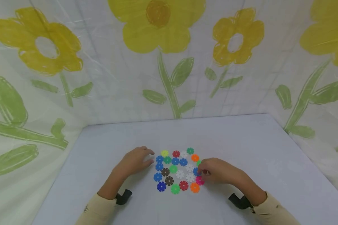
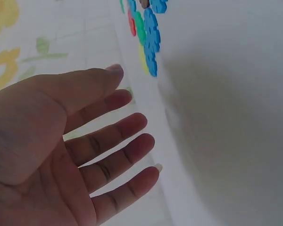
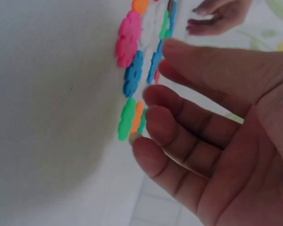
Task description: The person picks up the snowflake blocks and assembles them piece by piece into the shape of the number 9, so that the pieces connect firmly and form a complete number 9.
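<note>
Plastic snowflake discs (image 1: 178,168) flat in a multicolour cluster mid white table (image 1: 242,143), left hand (image 1: 135,161) just beside cluster's left edge, fingers relaxed & spread, holding nothing, right hand (image 1: 215,171) at right edge by blue disc (image 1: 196,171) & pink disc (image 1: 199,180), fingers loose, flower-print curtain (image 1: 163,62) behind.

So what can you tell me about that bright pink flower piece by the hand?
The pink flower piece is a flat little disc with rounded, notched petals round its edge, and it looks like plastic. It lies flat on the white table, at the right edge of the bunch of coloured pieces. An orange piece lies just beside it, nearer the person, and a blue piece lies on its far side. The right hand hovers right next to it, fingers loose; I cannot tell whether they touch it.
</note>
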Tool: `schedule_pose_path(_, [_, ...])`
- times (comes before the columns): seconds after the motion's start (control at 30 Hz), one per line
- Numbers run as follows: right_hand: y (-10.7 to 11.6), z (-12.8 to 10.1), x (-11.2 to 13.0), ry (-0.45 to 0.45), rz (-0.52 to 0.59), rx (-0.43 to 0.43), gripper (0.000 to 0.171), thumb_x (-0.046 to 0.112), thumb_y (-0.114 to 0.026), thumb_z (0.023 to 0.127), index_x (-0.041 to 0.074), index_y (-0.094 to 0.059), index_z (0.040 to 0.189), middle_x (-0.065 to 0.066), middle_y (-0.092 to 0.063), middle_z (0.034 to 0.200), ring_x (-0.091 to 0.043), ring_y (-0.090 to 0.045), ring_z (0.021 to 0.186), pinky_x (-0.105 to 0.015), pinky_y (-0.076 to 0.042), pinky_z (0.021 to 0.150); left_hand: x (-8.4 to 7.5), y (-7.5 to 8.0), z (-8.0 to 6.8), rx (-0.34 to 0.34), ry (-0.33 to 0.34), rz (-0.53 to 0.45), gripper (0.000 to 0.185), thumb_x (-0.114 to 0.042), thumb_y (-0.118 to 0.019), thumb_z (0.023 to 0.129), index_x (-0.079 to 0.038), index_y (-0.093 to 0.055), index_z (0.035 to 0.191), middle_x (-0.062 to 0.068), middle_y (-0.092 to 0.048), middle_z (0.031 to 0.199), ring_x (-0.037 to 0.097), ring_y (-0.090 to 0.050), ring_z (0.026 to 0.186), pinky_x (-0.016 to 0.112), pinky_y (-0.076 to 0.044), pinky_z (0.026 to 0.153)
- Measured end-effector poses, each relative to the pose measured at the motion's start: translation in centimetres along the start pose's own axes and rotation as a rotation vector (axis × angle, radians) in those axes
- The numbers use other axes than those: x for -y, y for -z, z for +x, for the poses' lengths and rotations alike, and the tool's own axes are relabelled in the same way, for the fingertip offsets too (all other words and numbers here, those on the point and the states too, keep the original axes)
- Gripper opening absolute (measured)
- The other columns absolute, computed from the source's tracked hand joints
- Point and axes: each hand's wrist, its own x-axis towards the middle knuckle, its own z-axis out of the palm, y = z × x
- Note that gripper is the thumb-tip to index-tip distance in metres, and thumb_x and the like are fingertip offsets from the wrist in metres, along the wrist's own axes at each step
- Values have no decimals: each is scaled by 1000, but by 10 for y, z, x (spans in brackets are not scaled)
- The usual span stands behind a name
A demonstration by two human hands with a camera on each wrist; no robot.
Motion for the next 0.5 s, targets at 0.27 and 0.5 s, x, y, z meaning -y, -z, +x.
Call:
schedule_pose_path(0.27, [-2, 5, 7, -20, 61, 124, 25, 13, -84, 81, 16, -76, 105, 13, -61, 87, -7, -54, 80, -23, -51, 71, -13, -5, 36, 19, -62, 13, 34, -29, -68, 97, -14, -67, 127, 7, -67, 117, 25, -62, 113, 43, -52, 95])
schedule_pose_path(0.5, [-7, 9, 5, -55, 58, 139, 26, 12, -86, 79, 20, -72, 99, 15, -59, 88, -6, -53, 82, -23, -51, 72, -13, -18, 55, 19, -50, -37, 31, -31, -71, 94, -11, -70, 118, 5, -66, 104, 22, -63, 97, 40, -54, 86])
